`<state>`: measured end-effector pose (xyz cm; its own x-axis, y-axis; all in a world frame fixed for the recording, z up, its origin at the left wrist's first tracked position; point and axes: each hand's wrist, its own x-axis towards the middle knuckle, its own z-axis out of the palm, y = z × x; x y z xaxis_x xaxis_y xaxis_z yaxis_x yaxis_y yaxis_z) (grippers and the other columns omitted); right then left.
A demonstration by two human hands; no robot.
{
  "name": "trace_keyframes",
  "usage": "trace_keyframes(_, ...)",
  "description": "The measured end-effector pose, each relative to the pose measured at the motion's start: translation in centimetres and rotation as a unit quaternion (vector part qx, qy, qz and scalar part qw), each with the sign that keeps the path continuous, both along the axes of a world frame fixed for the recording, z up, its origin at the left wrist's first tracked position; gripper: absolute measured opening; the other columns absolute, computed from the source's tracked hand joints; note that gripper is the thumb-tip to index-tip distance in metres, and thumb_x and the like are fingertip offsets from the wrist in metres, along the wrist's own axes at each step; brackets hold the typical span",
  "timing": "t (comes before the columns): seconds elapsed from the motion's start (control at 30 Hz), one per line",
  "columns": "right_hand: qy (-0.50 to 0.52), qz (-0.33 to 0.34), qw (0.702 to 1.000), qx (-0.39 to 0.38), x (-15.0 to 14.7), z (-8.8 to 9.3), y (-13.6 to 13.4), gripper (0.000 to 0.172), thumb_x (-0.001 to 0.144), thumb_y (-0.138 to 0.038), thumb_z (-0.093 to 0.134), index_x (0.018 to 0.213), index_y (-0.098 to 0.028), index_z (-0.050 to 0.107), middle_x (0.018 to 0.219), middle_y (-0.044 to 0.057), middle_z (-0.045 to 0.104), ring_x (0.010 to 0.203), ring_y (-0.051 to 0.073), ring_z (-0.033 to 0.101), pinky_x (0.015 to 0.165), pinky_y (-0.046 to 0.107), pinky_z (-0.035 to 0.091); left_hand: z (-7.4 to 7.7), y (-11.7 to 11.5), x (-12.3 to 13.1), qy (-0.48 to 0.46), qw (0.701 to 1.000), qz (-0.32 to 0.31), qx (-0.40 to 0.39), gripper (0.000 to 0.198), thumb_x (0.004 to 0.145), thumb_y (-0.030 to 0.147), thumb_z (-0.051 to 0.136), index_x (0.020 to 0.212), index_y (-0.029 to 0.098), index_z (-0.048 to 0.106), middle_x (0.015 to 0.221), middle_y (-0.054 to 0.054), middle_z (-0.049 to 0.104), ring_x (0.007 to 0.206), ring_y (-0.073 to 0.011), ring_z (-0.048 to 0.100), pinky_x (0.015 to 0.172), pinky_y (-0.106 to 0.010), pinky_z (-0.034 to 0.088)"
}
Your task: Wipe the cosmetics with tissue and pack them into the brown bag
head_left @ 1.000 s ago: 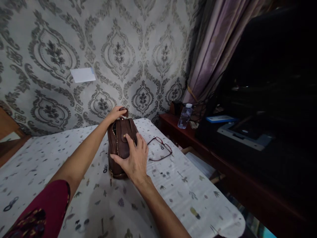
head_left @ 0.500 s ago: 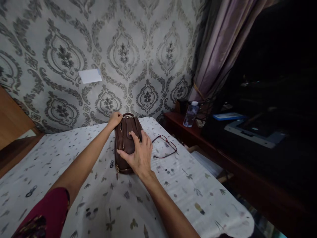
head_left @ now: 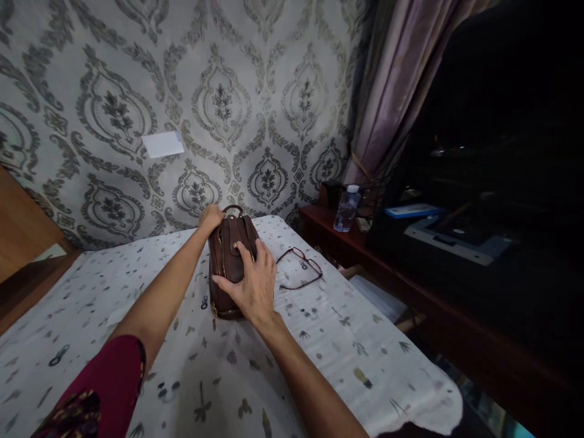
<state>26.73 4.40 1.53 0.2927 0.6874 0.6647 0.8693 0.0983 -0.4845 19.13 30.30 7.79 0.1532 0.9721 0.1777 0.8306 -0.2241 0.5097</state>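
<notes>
A brown bag (head_left: 233,265) with zippers and a small top handle stands on the patterned white cloth (head_left: 219,377). At its far left corner, my left hand (head_left: 212,217) has its fingers closed on the bag's upper edge beside the handle. My right hand (head_left: 256,285) rests against the front and right side of the bag, fingers spread, thumb pointing left and fingertips near the small metal clasp. Red-framed glasses (head_left: 314,266) lie unfolded on the cloth, just right of my right hand.
A clear bottle (head_left: 347,210) with a white cap stands on the dark red table (head_left: 314,213) at the right. Behind it hangs a purple curtain (head_left: 387,103). A patterned wall (head_left: 221,109) bounds the far side, and a wooden panel (head_left: 25,225) is at the left.
The view has shifted slightly. Both hands keep nearly the same places on the bag, and the top handle shows a little more above it.
</notes>
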Motion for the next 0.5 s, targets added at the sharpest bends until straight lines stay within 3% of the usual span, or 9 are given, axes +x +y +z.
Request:
trace_keyframes(0.27, 0.002, -0.003, 1.0, -0.009, -0.1, 0.0, 0.1, 0.081, 0.07, -0.064, 0.078, 0.137, -0.023, 0.057, 0.148, 0.021, 0.044, 0.137, 0.038, 0.04, 0.107, 0.055, 0.038, -0.7, -1.3, -1.0, -0.064, 0.996, -0.005, 0.06, 0.038, 0.094, 0.038, 0.062, 0.125, 0.016, 0.06, 0.124, -0.01, 0.063, 0.105, -0.0229, 0.064, 0.088, -0.044, 0.057)
trace_keyframes(0.4, 0.003, -0.003, 1.0, -0.009, -0.1, 0.0, 0.1, 0.082, 0.069, -0.064, 0.078, 0.137, -0.024, 0.057, 0.149, 0.022, 0.043, 0.137, 0.038, 0.04, 0.106, 0.056, 0.038, -0.6, -2.9, -1.4, -0.089, 0.99, -0.025, 0.108, 0.025, 0.096, 0.035, 0.054, 0.095, 0.013, 0.066, 0.093, -0.004, 0.068, 0.091, -0.019, 0.064, 0.08, -0.033, 0.053)
trace_keyframes(0.5, 0.006, -0.003, 1.0, -0.003, -0.1, 0.0, 0.2, 0.082, 0.068, -0.064, 0.079, 0.137, -0.024, 0.058, 0.149, 0.021, 0.043, 0.137, 0.039, 0.041, 0.107, 0.056, 0.037, -0.4, -4.2, -1.7, -0.101, 0.984, -0.045, 0.137, 0.027, 0.093, 0.032, 0.048, 0.075, 0.017, 0.062, 0.074, 0.0, 0.061, 0.085, -0.0181, 0.06, 0.072, -0.025, 0.045)
